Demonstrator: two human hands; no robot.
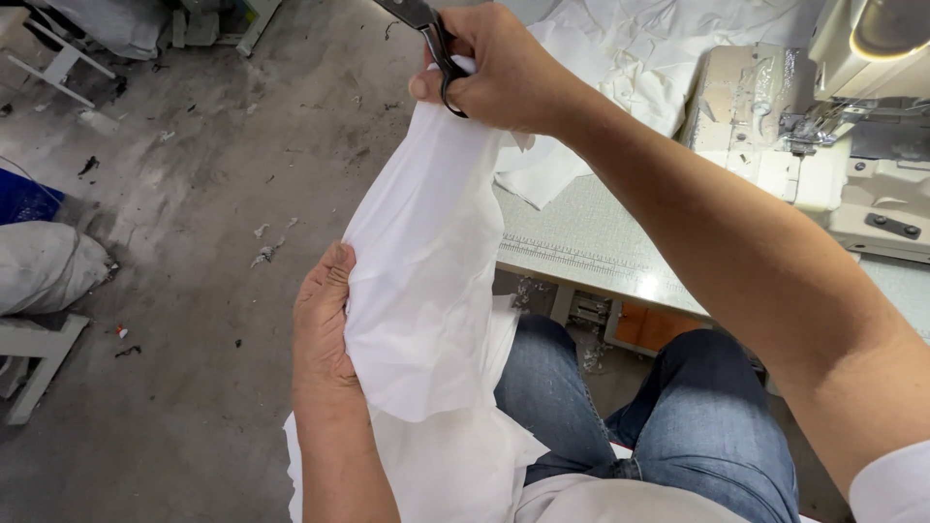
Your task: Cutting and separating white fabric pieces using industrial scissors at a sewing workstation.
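left hand point(325, 324) grips white cloth point(421, 261); right hand point(499, 68) holds black scissors point(426, 29).

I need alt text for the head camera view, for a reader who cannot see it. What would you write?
A seated person stretches a white cloth between both hands: the left hand grips its lower edge, while the right hand holds its top together with black scissors. Beside the person's jeans stands a sewing machine on a table.

The left hand point(325, 329) is low near the lap, back toward the camera, fingers curled inward in a closed grip, forearm running down to the lower edge. The right hand point(494, 68) is raised well above it, fist-like, its bare forearm stretching diagonally from the lower right.
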